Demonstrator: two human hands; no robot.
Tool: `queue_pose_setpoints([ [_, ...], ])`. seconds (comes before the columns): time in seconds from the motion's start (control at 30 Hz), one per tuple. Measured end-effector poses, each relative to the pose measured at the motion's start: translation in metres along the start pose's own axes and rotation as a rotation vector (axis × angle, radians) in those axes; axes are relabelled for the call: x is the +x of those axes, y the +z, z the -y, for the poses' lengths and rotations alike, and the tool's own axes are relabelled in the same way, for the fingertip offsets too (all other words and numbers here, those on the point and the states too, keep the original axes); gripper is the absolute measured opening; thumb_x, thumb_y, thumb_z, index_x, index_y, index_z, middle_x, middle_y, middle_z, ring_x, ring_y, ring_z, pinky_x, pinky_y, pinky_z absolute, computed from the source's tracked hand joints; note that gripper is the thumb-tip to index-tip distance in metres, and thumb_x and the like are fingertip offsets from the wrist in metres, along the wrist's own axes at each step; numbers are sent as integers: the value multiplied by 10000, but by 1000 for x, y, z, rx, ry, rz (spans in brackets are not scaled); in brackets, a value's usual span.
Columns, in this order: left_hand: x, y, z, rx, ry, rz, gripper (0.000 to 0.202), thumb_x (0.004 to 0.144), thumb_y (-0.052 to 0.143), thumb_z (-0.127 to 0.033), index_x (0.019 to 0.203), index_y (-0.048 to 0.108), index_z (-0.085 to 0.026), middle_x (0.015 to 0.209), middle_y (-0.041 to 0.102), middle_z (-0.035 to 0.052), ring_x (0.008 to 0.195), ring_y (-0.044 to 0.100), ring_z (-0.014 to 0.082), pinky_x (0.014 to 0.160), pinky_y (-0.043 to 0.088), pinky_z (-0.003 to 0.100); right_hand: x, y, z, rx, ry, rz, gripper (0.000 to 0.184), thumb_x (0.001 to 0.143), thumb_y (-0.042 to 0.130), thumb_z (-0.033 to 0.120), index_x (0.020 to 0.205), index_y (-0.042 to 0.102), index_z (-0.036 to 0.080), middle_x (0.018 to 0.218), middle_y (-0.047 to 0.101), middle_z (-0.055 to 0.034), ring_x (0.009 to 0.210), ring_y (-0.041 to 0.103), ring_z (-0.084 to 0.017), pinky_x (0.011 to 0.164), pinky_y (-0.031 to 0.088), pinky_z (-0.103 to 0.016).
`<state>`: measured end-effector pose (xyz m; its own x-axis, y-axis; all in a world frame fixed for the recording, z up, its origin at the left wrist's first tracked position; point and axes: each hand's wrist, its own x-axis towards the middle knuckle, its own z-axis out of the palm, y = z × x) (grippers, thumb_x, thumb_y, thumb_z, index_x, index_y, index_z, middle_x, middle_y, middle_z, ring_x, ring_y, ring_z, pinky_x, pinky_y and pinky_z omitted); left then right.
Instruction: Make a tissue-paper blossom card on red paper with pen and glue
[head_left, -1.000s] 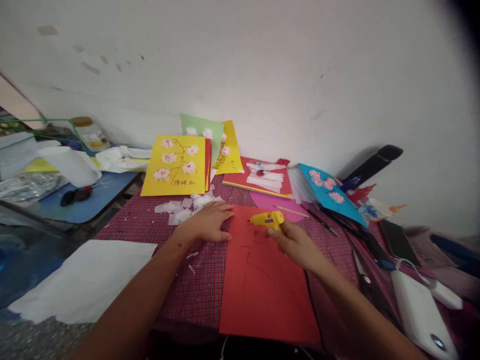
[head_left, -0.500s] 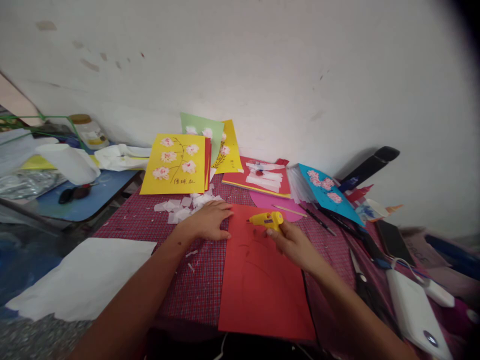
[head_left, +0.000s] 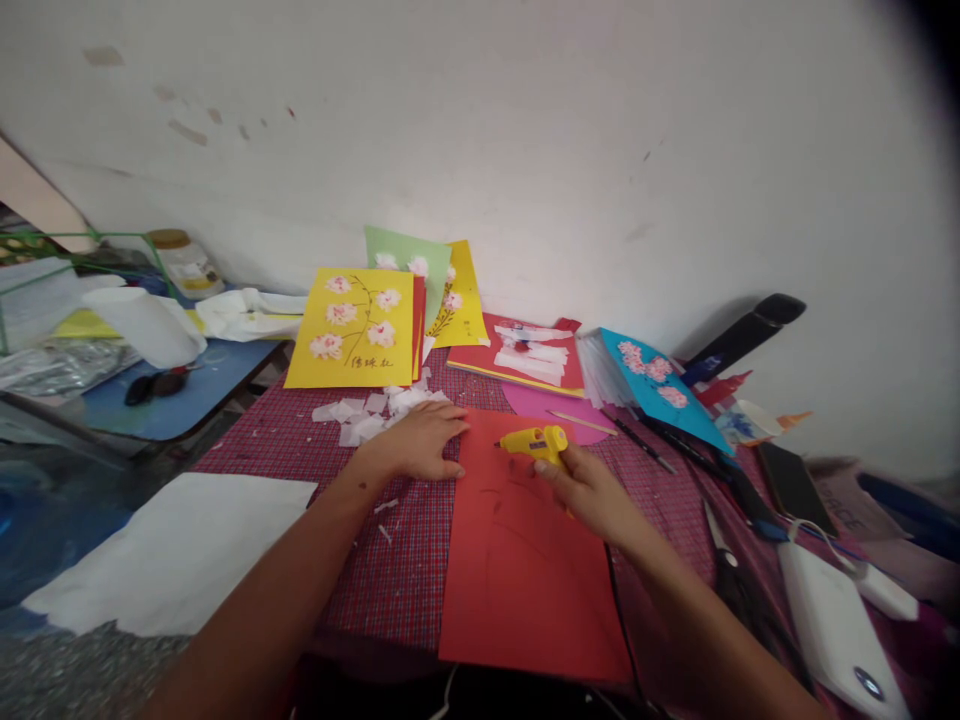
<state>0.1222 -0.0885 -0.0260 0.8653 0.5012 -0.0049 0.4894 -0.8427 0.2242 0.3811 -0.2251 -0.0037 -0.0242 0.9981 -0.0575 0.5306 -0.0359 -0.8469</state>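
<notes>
A sheet of red paper (head_left: 532,590) with faint dark branch-like lines lies in front of me on the checked tablecloth. My right hand (head_left: 589,490) is wrapped round the handle of a yellow glue gun (head_left: 534,441), whose nozzle points left over the upper part of the sheet. Whether the nozzle touches the paper I cannot tell. At the sheet's upper left edge rests my left hand (head_left: 424,440), fingers spread and fingertips on the paper. Just beyond that hand lies a heap of torn white paper bits (head_left: 367,418).
Flower pictures stand against the wall: a yellow card (head_left: 352,335), a green card (head_left: 409,248) and a blue card (head_left: 667,385). Scissors (head_left: 731,570), a white power bank (head_left: 840,625) and a dark phone (head_left: 795,490) lie right. A white sheet (head_left: 180,555) lies left.
The whole view has shifted slightly. Both hands, the glue gun and the red paper keep nearly the same places relative to each other.
</notes>
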Motion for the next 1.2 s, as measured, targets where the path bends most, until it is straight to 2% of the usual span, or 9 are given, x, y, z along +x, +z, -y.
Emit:
queue_pose_setpoints([
  [0.2,0,1,1,-6,-10,-9,665,796,676,-548,1342,602,-175,1550,448,141,1396,435,323,1173,280,453,-1,0,3,-22,3,-9,306,948,533,479,958,604,181,665,528,23,566,482,-140,533,392,-250],
  [0.7,0,3,2,-10,-1,-8,686,792,681,-557,1355,594,-176,1549,451,141,1395,437,329,1168,286,467,-2,-1,3,-12,-2,-8,305,948,536,452,1068,625,186,669,566,11,588,527,-164,555,421,-268],
  [1.2,0,3,2,-6,3,-18,685,790,685,-554,1352,598,-171,1535,466,151,1385,449,329,1168,293,470,-2,-3,1,-73,10,-34,306,935,529,483,934,602,185,659,547,11,569,494,-152,523,400,-262],
])
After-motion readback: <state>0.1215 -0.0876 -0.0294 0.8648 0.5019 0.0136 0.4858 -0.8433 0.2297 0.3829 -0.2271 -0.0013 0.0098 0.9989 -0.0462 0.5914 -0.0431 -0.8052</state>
